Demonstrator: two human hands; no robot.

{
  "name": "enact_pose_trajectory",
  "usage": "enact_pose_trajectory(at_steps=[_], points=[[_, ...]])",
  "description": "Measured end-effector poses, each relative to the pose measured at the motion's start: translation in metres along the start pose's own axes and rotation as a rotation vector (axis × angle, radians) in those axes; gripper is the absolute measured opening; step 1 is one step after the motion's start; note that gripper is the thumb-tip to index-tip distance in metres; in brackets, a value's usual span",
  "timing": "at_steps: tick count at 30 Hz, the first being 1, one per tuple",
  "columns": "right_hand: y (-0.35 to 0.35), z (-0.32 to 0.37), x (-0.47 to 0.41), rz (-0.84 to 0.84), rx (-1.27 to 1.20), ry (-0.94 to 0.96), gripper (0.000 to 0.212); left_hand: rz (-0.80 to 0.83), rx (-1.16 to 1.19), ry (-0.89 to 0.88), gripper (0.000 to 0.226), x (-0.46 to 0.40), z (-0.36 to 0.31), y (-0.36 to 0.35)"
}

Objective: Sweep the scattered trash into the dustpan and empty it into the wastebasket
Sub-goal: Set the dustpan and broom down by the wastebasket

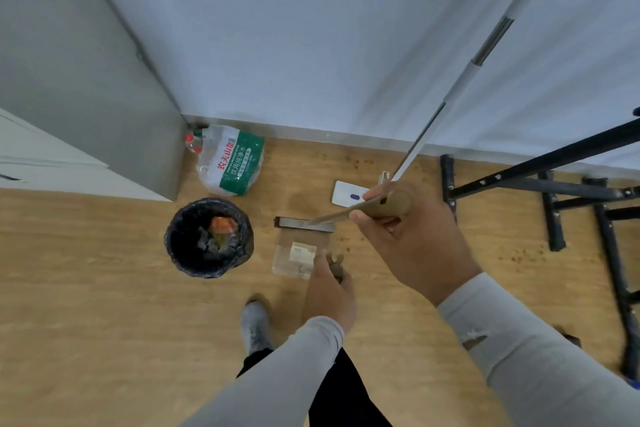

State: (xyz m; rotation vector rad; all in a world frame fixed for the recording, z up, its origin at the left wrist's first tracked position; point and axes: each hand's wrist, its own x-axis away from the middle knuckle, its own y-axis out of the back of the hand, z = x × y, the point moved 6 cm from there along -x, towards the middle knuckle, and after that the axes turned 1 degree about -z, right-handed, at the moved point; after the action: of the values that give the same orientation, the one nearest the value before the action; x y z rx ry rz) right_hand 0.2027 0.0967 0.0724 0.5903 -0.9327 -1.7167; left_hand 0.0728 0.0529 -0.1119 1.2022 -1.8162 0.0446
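Now our right hand [408,239] grips the broom handle [377,206], our left hand [329,291] the dustpan [294,253], just right of the wastebasket [209,237]. Paper already lies in the pan; tilting early would spill it short of the basket.

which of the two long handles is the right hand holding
The tan broom handle, gripped by the right hand. The other, a silver-and-white pole, leans untouched toward the wall.

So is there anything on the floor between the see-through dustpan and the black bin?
Nothing visible: only bare wooden floor lies between the clear plastic dustpan and the black-lined round wastebasket to its left.
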Motion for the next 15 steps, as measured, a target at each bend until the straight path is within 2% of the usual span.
enact_pose_trajectory(at_steps=[6,15], points=[[-0.005,-0.005,0.009,0.075,0.004,-0.008,0.017,0.024,-0.019,-0.013,0.065,0.003,0.011,0.005],[0.002,0.002,0.031,0.111,-0.043,-0.036,0.014,0.09,0.057,-0.032,0.063,0.003,0.013,0.006]])
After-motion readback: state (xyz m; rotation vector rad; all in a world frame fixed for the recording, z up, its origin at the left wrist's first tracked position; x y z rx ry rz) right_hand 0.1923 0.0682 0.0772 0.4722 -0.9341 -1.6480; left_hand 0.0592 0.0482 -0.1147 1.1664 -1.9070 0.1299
